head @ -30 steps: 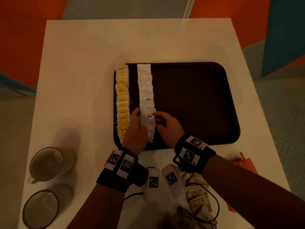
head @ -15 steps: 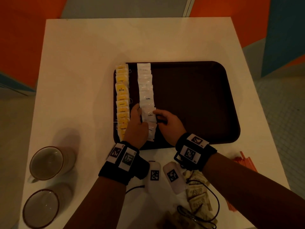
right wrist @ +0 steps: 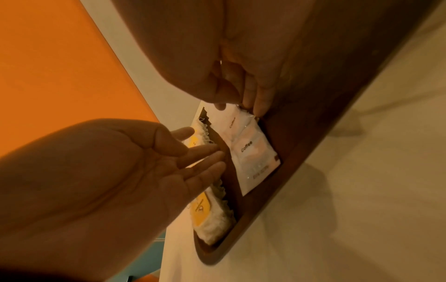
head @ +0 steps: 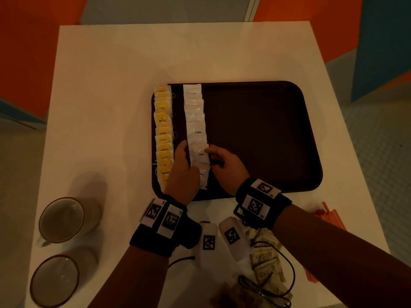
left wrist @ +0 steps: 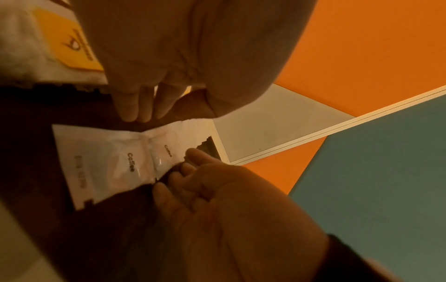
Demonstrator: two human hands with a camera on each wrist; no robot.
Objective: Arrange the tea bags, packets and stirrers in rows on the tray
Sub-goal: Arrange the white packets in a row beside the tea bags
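Observation:
A dark brown tray (head: 266, 138) lies on the white table. Along its left side runs a row of yellow tea bags (head: 163, 134), and beside it a row of overlapping white coffee packets (head: 195, 127). My left hand (head: 183, 152) lies with straight fingers along the left edge of the white row, between the two rows. My right hand (head: 211, 155) is at the row's right edge. There its thumb and curled fingertips (right wrist: 262, 106) pinch the edge of a coffee packet (right wrist: 251, 152). In the left wrist view the left fingertips (left wrist: 135, 110) touch the tray just beside a packet (left wrist: 106, 162).
Two empty mugs (head: 62, 218) (head: 54, 281) stand at the table's front left. Brown sugar packets (head: 265, 261) and a black cable (head: 291, 276) lie near the front edge. Orange stirrers (head: 329, 213) lie at the right. The tray's right half is bare.
Both hands have slid a little farther away along the white packet row, staying on either side of it.

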